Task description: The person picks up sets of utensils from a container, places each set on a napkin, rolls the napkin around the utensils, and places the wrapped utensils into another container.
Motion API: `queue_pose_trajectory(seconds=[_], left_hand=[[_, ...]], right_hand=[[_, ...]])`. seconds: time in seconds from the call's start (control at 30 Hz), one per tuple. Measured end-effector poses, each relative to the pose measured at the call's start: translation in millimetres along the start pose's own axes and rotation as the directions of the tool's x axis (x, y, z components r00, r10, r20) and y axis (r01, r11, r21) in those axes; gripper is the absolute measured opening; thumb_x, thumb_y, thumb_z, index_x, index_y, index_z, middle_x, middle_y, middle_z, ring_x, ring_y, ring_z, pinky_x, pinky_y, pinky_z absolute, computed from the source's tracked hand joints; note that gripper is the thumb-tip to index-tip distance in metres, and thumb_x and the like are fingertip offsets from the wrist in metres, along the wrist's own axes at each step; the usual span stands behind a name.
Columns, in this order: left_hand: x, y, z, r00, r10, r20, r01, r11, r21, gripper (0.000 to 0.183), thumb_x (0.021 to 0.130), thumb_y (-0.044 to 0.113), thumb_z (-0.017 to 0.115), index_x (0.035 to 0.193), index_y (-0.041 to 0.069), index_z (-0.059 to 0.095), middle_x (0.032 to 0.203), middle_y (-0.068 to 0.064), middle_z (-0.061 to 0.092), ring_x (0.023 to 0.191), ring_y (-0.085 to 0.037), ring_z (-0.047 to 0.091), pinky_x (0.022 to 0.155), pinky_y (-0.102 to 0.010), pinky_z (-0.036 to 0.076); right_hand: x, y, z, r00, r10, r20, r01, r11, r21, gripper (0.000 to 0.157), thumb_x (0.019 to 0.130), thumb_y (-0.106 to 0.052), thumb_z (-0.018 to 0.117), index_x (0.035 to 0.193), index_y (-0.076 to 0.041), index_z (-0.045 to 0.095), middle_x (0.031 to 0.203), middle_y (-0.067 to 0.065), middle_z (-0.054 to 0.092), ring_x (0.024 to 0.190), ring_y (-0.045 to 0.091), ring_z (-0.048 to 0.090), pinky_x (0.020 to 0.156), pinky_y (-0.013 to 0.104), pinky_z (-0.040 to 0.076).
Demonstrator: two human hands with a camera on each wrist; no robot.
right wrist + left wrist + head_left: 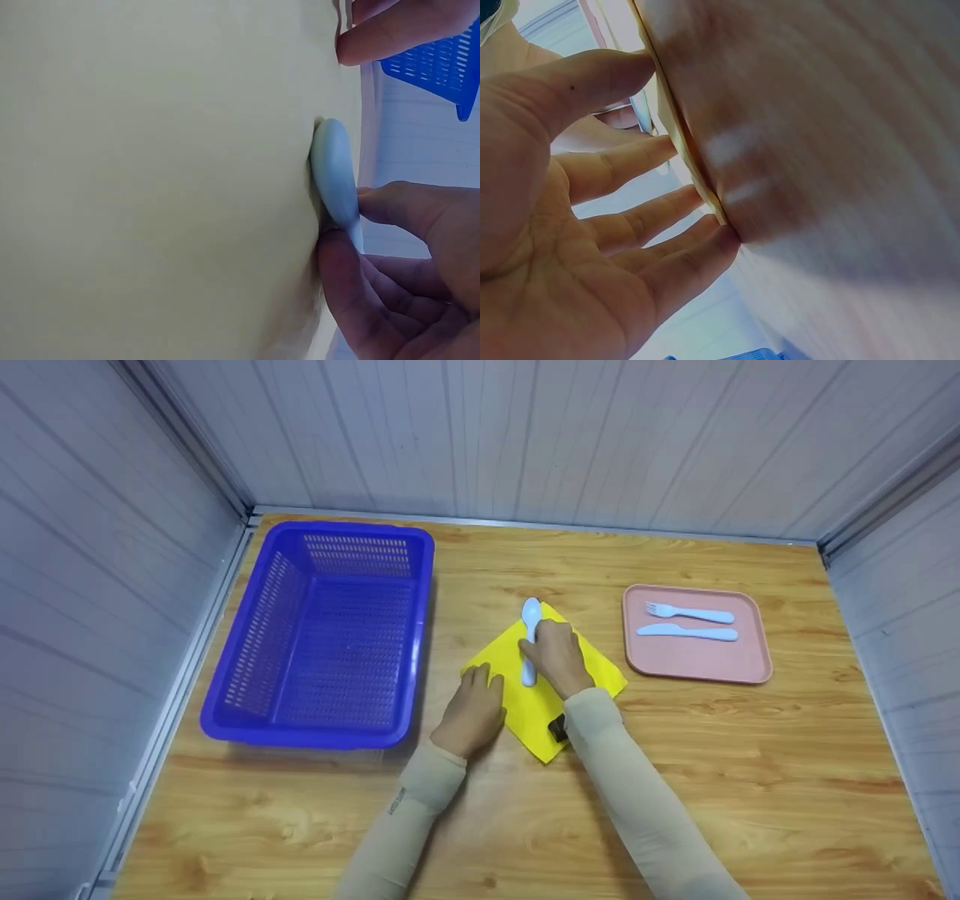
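A yellow napkin (531, 720) lies on the table like a diamond, one corner toward the person. On it rests a light blue spoon (531, 613), its bowl pointing away from the person. My right hand (559, 658) pinches the spoon's handle between thumb and fingers; the right wrist view shows the handle end (335, 169) down against the napkin. At the napkin's left corner, my left hand (474, 711) touches the edge with its fingertips. In the left wrist view, those fingers (630, 169) are spread and nearly straight, meeting the napkin's edge and the table.
To the left stands a blue plastic basket (415, 660) with slotted walls. At the right is a pink tray (694, 661) bearing a light blue fork (694, 613) and a light blue knife (690, 632). Pale panel walls (480, 442) close off the table's back and sides.
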State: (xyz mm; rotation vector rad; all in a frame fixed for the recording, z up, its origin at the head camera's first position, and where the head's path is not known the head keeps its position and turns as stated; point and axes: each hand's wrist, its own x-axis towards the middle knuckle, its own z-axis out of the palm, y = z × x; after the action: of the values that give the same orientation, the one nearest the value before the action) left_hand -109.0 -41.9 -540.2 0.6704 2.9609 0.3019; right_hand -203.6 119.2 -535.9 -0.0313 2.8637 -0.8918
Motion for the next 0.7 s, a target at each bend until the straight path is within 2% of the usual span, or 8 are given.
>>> queue_pose_trajectory(seconds=[0.17, 0.27, 0.33, 0.4, 0.47, 0.53, 0.7], left_hand=[[-0.3, -1.1, -2.8, 0.999, -0.023, 0.040, 0.025, 0.999, -0.037, 0.045, 0.094, 0.018, 0.068, 0.128, -0.009, 0.056, 0.137, -0.032, 0.047, 0.126, -0.046, 0.047, 0.104, -0.047, 0.045], [0.5, -0.4, -8.7, 0.998, -0.041, 0.038, 0.043, 0.998, -0.054, 0.042, 0.095, 0.019, 0.067, 0.126, -0.008, 0.058, 0.138, -0.031, 0.048, 0.128, -0.046, 0.046, 0.103, -0.049, 0.046], [2.1, 1.8, -14.7, 0.999, -0.040, 0.028, 0.041, 0.998, -0.044, 0.043, 0.095, 0.021, 0.067, 0.127, -0.007, 0.059, 0.139, -0.030, 0.049, 0.129, -0.046, 0.046, 0.105, -0.049, 0.044], [4.6, 5.7, -21.3, 0.999, -0.034, 0.012, 0.035, 0.999, -0.034, 0.044, 0.095, 0.023, 0.067, 0.128, -0.006, 0.060, 0.139, -0.028, 0.050, 0.130, -0.044, 0.047, 0.105, -0.050, 0.044], [8.2, 11.6, -27.5, 1.000, -0.017, -0.009, 0.016, 0.999, -0.030, 0.044, 0.096, 0.024, 0.067, 0.129, -0.004, 0.061, 0.138, -0.025, 0.053, 0.129, -0.042, 0.049, 0.105, -0.049, 0.044], [12.6, 18.6, -31.7, 0.999, 0.012, -0.040, -0.013, 0.999, -0.033, 0.043, 0.097, 0.024, 0.066, 0.129, -0.003, 0.061, 0.136, -0.023, 0.055, 0.127, -0.039, 0.051, 0.104, -0.048, 0.045], [25.9, 40.0, -36.5, 0.988, 0.101, -0.113, -0.103, 0.995, -0.009, 0.042, 0.098, 0.027, 0.064, 0.130, -0.001, 0.062, 0.135, -0.018, 0.057, 0.124, -0.032, 0.055, 0.100, -0.042, 0.049]], right_hand=[[-1, 3, -1.0, 1.000, -0.012, 0.020, 0.012, 1.000, 0.005, 0.031, 0.094, -0.019, 0.067, 0.067, -0.007, 0.056, 0.056, -0.001, 0.047, 0.047, 0.011, 0.046, 0.043, 0.023, 0.039], [-3, 4, -5.9, 1.000, -0.006, 0.029, 0.006, 1.000, 0.002, 0.032, 0.095, -0.023, 0.068, 0.070, -0.004, 0.057, 0.059, -0.002, 0.042, 0.048, 0.010, 0.041, 0.043, 0.023, 0.035], [-4, 5, -12.1, 1.000, -0.006, 0.017, 0.006, 1.000, -0.003, 0.029, 0.094, -0.023, 0.069, 0.078, 0.001, 0.064, 0.064, 0.001, 0.047, 0.051, 0.010, 0.042, 0.045, 0.023, 0.036], [-6, 7, -20.4, 1.000, -0.014, -0.003, 0.014, 1.000, -0.015, 0.029, 0.094, -0.023, 0.069, 0.090, 0.005, 0.070, 0.072, 0.006, 0.059, 0.056, 0.012, 0.048, 0.049, 0.023, 0.041], [-7, 9, -30.1, 0.999, -0.027, -0.018, 0.026, 0.999, -0.035, 0.032, 0.095, -0.022, 0.069, 0.103, 0.008, 0.071, 0.085, 0.013, 0.068, 0.062, 0.016, 0.056, 0.055, 0.026, 0.048], [-8, 12, -40.7, 0.999, -0.038, -0.024, 0.036, 0.998, -0.052, 0.034, 0.096, -0.021, 0.068, 0.110, 0.009, 0.069, 0.095, 0.018, 0.071, 0.069, 0.020, 0.062, 0.060, 0.030, 0.054], [-12, 22, -66.5, 0.997, -0.081, -0.014, 0.079, 0.992, -0.100, 0.032, 0.096, -0.020, 0.067, 0.114, 0.006, 0.068, 0.097, 0.018, 0.070, 0.080, 0.027, 0.066, 0.068, 0.037, 0.057]])
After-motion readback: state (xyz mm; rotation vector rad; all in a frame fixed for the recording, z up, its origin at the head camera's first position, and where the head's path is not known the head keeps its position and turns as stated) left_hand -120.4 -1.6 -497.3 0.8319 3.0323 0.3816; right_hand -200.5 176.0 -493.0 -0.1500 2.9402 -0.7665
